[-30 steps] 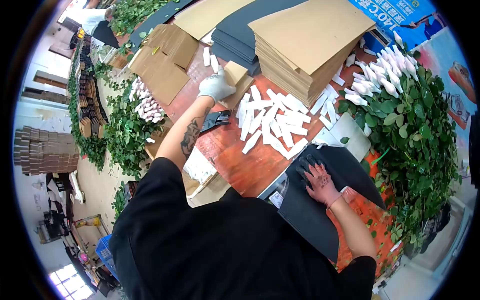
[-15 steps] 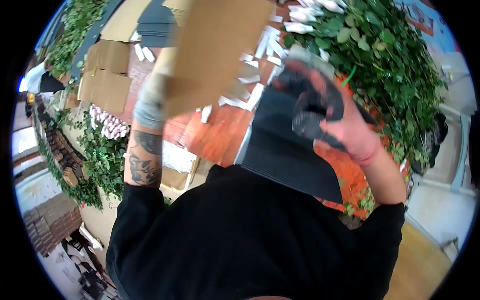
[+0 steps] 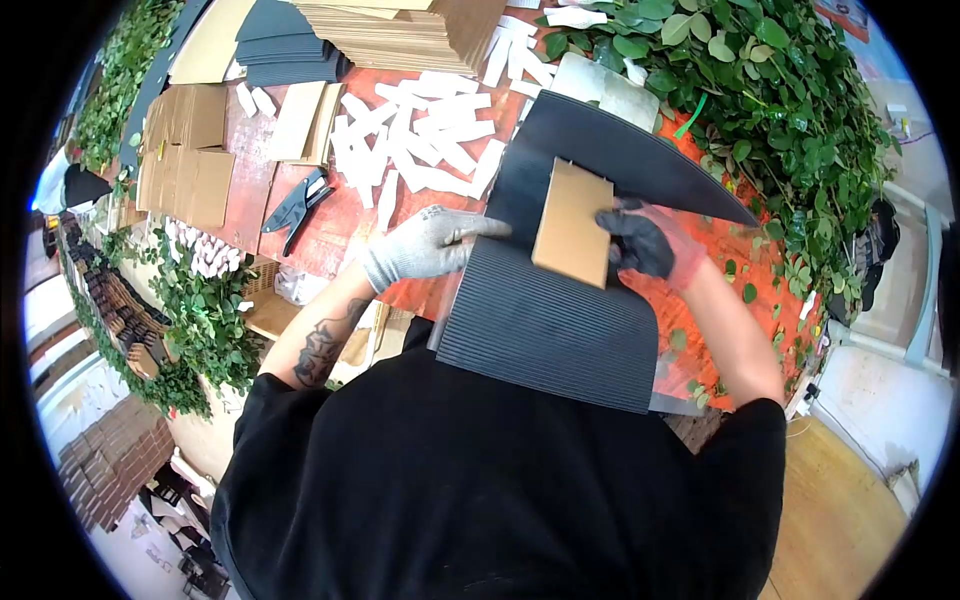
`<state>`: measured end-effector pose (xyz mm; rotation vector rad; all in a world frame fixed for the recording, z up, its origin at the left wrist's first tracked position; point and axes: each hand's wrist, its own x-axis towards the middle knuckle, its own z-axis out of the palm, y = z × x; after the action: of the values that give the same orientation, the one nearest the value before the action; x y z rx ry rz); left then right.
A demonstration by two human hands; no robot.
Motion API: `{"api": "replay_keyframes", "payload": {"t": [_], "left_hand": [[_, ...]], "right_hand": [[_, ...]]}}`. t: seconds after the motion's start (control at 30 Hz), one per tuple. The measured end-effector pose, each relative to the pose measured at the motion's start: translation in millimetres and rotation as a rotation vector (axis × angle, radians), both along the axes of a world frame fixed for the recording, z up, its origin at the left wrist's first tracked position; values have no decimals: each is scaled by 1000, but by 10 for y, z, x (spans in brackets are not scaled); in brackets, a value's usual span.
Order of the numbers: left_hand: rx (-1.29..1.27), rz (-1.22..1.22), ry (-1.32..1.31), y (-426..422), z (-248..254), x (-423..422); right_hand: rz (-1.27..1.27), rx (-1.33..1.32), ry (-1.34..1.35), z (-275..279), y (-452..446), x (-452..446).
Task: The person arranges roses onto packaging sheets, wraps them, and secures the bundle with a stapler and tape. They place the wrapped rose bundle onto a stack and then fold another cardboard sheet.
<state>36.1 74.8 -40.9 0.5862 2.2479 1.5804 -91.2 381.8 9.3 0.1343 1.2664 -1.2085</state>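
Observation:
A black corrugated sheet (image 3: 550, 330) lies in front of my body, its far part bent upward. On it rests a small brown cardboard piece (image 3: 575, 225), slightly tilted. My right hand (image 3: 645, 240), in a dark glove, pinches the cardboard's right edge. My left hand (image 3: 435, 243), in a grey glove, has its fingers stretched out flat over the sheet's left edge. Its fingertips are near the cardboard but apart from it.
White paper strips (image 3: 420, 135) are scattered across the red table. A black stapler-like tool (image 3: 296, 210) lies left of them. Stacked cardboard (image 3: 410, 35) and black sheets (image 3: 285, 45) stand at the back. Leafy stems (image 3: 760, 120) are heaped on the right.
My left hand has come down from a raised brown cardboard to the black sheet. My right hand, empty before, now grips a cardboard piece on the sheet. The stapler-like tool has come into view.

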Motion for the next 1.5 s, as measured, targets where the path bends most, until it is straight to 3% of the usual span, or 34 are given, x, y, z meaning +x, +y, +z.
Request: {"api": "replay_keyframes", "payload": {"t": [0.07, 0.23, 0.3, 0.4, 0.5, 0.57, 0.7, 0.77, 0.83, 1.03, 1.1, 1.17, 1.23, 1.27, 1.33, 1.37, 1.43, 1.5], "left_hand": [[-52, -8, -23, -10, 75, -44], [-91, -36, -115, 41, 42, -81], [56, 14, -211, 128, -63, -51], [1, -45, -55, 107, -112, -1], [-26, -54, -137, 81, -180, 50], [12, -8, -240, 96, -179, 78], [-123, 57, -171, 153, -176, 123], [-341, 179, -36, 202, -219, 188], [-321, 228, -29, 216, -205, 186], [-268, 121, -32, 133, -243, 123], [-162, -46, 14, 61, -116, 33], [-309, -184, -154, -209, -99, -230], [-228, -11, 152, -169, 11, -449], [-230, -10, 159, -45, 134, -490], [-565, -200, 242, 236, 367, -545], [-568, -197, 249, 308, 276, -541], [-746, -229, 393, 442, -28, -543], [-819, -301, 247, 476, 49, -596]], "right_hand": [[-163, 6, 130, -236, -110, -2], [-204, -125, 165, -361, -171, 82], [-216, -117, 199, -355, -141, 109], [-185, -126, 152, -394, -99, 126], [-181, -106, 136, -426, -105, 162], [-187, -39, 313, -513, -165, 165], [-247, 146, 478, -656, -377, 194], [-250, 179, 490, -663, -390, 188], [-14, 412, 758, -630, -412, 163], [153, 494, 784, -395, -553, 154], [164, 506, 820, -391, -569, 152], [361, 560, 946, -533, -551, 111], [412, 595, 965, -645, -551, 97], [476, 631, 984, -657, -556, 79], [533, 687, 1141, -583, -587, 132], [593, 745, 1289, -548, -586, 161], [584, 729, 1294, -613, -545, 115], [508, 540, 940, -584, -521, 19]]}}
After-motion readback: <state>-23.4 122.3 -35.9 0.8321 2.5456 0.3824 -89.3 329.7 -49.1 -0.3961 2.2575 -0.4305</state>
